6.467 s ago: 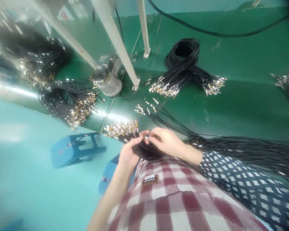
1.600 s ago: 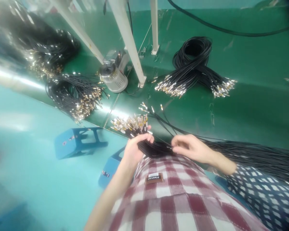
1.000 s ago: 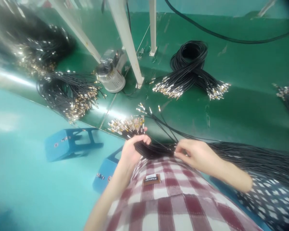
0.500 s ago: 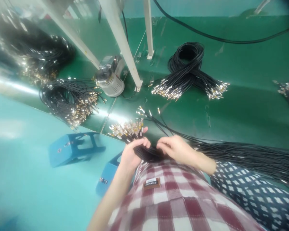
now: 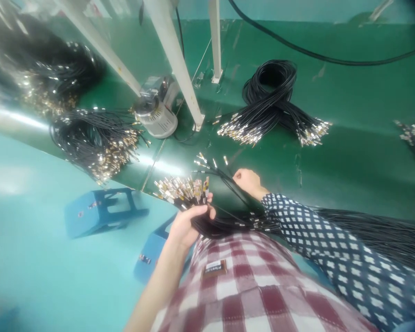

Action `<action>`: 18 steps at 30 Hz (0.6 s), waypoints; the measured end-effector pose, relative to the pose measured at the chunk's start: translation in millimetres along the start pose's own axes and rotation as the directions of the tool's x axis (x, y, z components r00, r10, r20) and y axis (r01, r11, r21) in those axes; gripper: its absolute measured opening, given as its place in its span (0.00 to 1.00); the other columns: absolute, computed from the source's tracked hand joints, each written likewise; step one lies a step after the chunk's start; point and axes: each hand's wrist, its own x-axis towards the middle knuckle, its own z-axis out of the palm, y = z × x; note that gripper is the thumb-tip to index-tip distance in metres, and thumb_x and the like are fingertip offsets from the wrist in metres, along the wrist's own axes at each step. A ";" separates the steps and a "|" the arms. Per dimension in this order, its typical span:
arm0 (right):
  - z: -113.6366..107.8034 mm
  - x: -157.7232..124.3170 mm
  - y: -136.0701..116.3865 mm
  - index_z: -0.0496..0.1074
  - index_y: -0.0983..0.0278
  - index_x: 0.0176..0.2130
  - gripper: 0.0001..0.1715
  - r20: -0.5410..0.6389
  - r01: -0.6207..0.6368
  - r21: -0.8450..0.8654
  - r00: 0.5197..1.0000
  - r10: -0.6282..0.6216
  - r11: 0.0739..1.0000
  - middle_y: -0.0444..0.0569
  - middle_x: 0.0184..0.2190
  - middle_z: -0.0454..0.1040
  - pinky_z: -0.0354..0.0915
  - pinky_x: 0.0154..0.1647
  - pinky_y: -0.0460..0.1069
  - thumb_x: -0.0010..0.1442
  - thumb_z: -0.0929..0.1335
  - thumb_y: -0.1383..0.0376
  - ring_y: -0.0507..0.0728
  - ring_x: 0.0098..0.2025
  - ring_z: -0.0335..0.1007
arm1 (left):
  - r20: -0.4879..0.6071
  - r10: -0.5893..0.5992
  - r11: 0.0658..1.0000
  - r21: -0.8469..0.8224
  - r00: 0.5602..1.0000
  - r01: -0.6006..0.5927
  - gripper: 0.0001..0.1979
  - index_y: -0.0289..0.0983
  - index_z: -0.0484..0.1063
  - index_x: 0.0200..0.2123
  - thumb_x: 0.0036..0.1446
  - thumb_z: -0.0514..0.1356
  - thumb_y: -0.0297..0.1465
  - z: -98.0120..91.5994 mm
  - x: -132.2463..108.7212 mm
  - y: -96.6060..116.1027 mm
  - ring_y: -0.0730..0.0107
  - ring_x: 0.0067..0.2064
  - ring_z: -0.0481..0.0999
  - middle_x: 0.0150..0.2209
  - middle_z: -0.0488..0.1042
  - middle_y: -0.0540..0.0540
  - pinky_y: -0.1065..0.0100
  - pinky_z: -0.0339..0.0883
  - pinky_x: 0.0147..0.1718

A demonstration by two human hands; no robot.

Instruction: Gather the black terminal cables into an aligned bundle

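Observation:
My left hand (image 5: 186, 223) is wrapped round a thick bundle of thin black cables (image 5: 221, 222) just behind their gold and silver connector ends (image 5: 181, 189). My right hand (image 5: 248, 180), in a dark checked sleeve, reaches forward over the green table (image 5: 349, 138). It is closed in a pinch on one of a few loose cables (image 5: 212, 167) lying there. The bundle runs off to the right across my lap (image 5: 383, 226).
A tied coil of finished cables (image 5: 271, 103) lies further back. More cable heaps (image 5: 97, 143) sit at the left table edge. A round grey device (image 5: 155, 115) stands by slanted white frame legs (image 5: 174, 60). Blue stools (image 5: 100, 212) stand on the floor below.
My right hand has left the bundle near my left hand and moved forward onto the table, closing on a loose cable. My left hand keeps its hold.

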 end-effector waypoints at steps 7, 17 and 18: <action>-28.5 -47.0 9.5 0.71 0.66 0.38 0.14 0.056 0.159 0.375 0.979 -0.194 0.913 0.51 0.34 0.77 0.68 0.36 0.47 0.59 0.64 0.58 0.53 0.33 0.72 | 0.064 0.108 0.994 0.002 0.992 -0.108 0.08 0.30 0.78 0.30 0.42 0.66 0.24 -2.2 -1.3 -2.4 0.55 0.48 0.74 0.45 0.77 0.37 0.58 0.68 0.50; -34.0 -100.3 -71.2 0.72 0.66 0.33 0.11 0.174 0.244 0.693 0.857 -0.486 0.679 0.52 0.39 0.77 0.68 0.38 0.49 0.57 0.69 0.60 0.53 0.33 0.72 | 0.044 0.116 0.993 -0.035 0.992 -0.114 0.07 0.33 0.76 0.29 0.41 0.65 0.24 10.2 -5.6 -3.2 0.51 0.54 0.71 0.45 0.77 0.40 0.57 0.65 0.53; -35.3 -100.4 -73.1 0.73 0.66 0.33 0.10 0.212 0.222 0.706 0.840 -0.500 0.673 0.52 0.40 0.77 0.68 0.38 0.49 0.57 0.69 0.60 0.53 0.34 0.72 | 0.017 0.123 0.992 -0.034 0.992 -0.123 0.06 0.33 0.75 0.28 0.41 0.65 0.24 8.6 -7.0 -5.1 0.51 0.51 0.73 0.43 0.78 0.40 0.57 0.66 0.52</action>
